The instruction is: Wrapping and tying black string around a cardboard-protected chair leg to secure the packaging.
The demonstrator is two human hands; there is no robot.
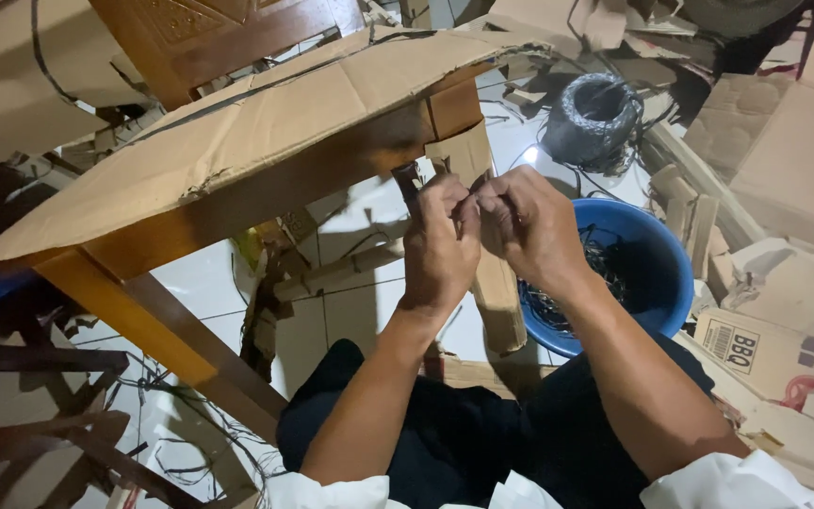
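My left hand (437, 247) and my right hand (531, 226) are raised together in front of me, fingertips meeting. Between them they pinch a small dark strip (407, 181) that sticks up above the left thumb. Both hands sit just under the edge of a wooden table (266, 203) covered by a sheet of brown cardboard (266, 123). Behind the hands a cardboard-wrapped table leg (492, 273) runs down to the white tiled floor. What the right fingers grip is partly hidden by the left hand.
A blue plastic basin (657, 273) holding dark wire scraps stands right of my hands. A coil of dark wire (593, 118) lies farther back. Cardboard boxes (784, 160) pile up at the right, and wooden slats and loose wires (68, 415) lie at the left.
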